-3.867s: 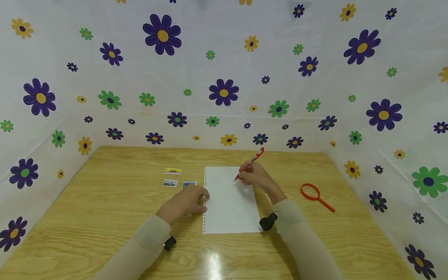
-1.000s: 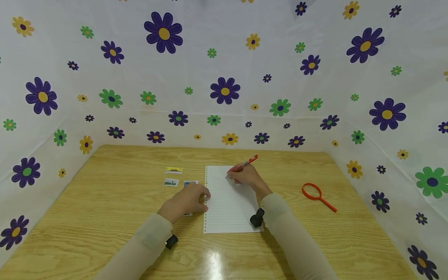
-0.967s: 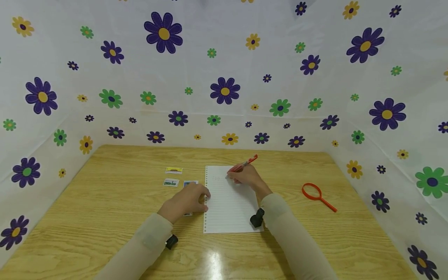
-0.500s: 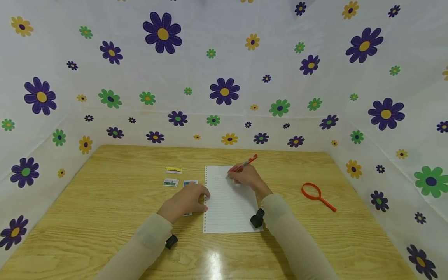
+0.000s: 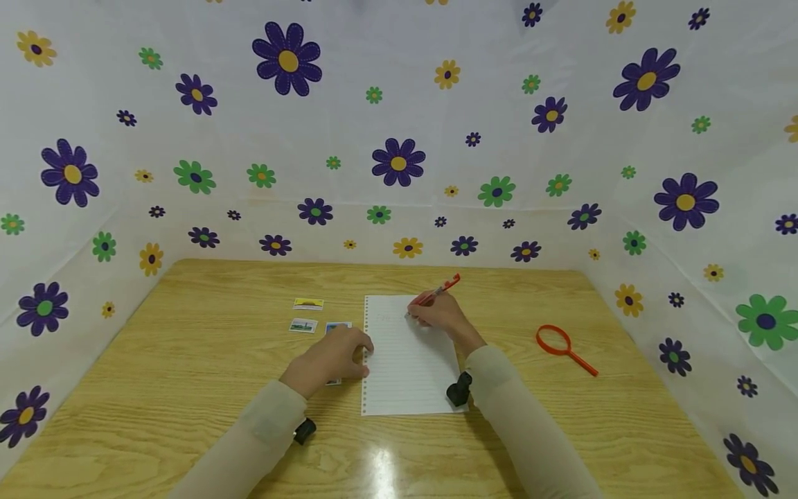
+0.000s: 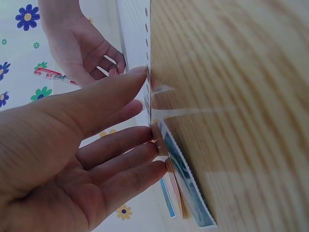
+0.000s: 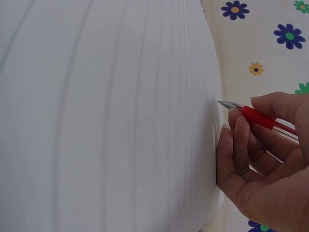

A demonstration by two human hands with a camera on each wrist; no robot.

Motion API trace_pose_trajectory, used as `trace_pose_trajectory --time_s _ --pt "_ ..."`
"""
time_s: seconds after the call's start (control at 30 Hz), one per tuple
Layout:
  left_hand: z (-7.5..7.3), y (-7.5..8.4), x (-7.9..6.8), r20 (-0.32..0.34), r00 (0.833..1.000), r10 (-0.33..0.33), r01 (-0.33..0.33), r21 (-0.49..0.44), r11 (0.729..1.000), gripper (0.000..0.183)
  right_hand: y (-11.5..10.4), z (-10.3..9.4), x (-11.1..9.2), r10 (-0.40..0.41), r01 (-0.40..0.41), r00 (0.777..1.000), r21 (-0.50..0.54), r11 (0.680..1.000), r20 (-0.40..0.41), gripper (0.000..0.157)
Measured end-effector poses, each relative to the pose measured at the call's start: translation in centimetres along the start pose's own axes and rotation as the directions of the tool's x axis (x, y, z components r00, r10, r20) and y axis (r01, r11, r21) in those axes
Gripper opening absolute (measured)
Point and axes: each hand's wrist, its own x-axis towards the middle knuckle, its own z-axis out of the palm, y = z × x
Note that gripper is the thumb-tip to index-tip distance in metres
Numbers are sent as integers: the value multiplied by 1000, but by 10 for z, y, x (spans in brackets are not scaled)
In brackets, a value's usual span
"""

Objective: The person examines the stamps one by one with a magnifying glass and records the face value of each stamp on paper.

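A lined sheet of paper (image 5: 405,378) with a punched left edge lies on the table. My right hand (image 5: 445,313) pinches a red pen (image 5: 447,283) near its tip over the top lines. In the right wrist view the metal point of the pen (image 7: 260,117) is right at the paper surface. Faint handwriting (image 5: 385,317) shows left of the pen. My left hand (image 5: 330,357) rests at the sheet's left edge, its fingers loosely spread and touching the paper. Partly beneath that hand lie small picture stamps; one stamp (image 6: 186,176) stands out near its fingertips in the left wrist view.
Left of the paper are a yellow stamp (image 5: 308,304), a greenish stamp (image 5: 303,326) and a blue stamp (image 5: 339,325) partly hidden by the left hand. A red magnifying glass (image 5: 582,364) lies to the right. A flower-printed cloth (image 5: 349,138) surrounds the wooden table (image 5: 187,360).
Since the oldest frame, my right hand has moved left with the pen, which now leans lower, and the faint writing has grown longer. During the last second it shifts only slightly; the left hand stays put.
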Motion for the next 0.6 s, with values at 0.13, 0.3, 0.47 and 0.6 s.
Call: trace_pose_trajectory --time_s 0.13,0.3,0.47,0.6 --pt "0 1 -1 -2 1000 -10 10 0 1000 35 1 0 0 -2 2 1000 -5 1000 -4 22" --pt "1 1 -2 -8 1000 -18 18 -1 1000 35 0 1 -1 0 -1 1000 -17 1000 -11 22" --pt "3 0 0 -11 999 -30 30 -8 1000 35 -1 1 -3 -13 13 1000 -36 999 -5 22" --pt "5 -1 0 -9 999 -31 31 -8 999 35 0 0 -3 -34 34 999 -57 998 8 21"
